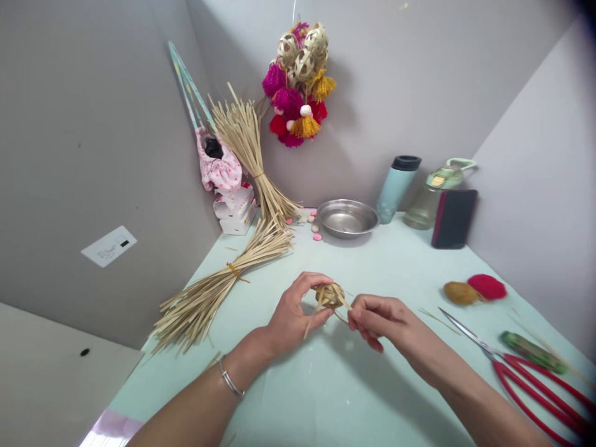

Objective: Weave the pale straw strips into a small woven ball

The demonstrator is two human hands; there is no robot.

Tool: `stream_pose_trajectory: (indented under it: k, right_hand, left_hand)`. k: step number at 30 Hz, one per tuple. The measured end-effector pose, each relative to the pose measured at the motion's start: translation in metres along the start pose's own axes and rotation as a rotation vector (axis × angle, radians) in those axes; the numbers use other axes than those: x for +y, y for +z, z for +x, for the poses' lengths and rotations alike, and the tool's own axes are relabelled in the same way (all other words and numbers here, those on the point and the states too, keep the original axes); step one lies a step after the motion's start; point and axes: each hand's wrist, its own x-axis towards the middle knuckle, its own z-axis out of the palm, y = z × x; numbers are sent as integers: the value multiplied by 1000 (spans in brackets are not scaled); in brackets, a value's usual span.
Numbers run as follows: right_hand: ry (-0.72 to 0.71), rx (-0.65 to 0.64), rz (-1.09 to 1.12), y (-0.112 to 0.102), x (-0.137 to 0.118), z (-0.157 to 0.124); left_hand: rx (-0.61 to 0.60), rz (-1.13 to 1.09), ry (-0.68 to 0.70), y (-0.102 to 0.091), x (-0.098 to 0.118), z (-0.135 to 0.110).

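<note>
Between the thumb and fingers of my left hand [293, 310] is a small woven ball [330, 295] of flat straw strips, held above the table. Loose strip ends stick out of it, one hanging down by my left thumb. My right hand [379, 316] is closed on a strip end [345, 304] at the ball's right side, thumb against the fingers. The side of the ball facing my left palm is hidden. A tied bundle of straw strips [218, 279] lies on the table beyond my left forearm.
A second bundle [258, 161] leans on the wall near a steel bowl [349, 218]. Red-handled scissors [493, 354], a green-handled tool [533, 352] and yarn [487, 287] lie at right. Behind stand a tumbler [398, 189], bottle [423, 202] and phone [454, 218]. Tasselled balls [300, 87] hang above.
</note>
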Motion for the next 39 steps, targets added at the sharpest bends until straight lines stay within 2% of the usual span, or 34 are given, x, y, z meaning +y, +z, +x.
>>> stream_pose_trajectory:
  k: [7,25,39]
  right_hand:
    - [-54,85,-97,0,0,-1]
    - [-55,34,-115,-3,4,1]
    - [-139,0,-124,-6,0,-2]
  left_hand:
    - [-35,26,25,2,-1,0]
    - [-44,19,3,2,1,-1]
    - [-52,-2,-15,2,2,-1]
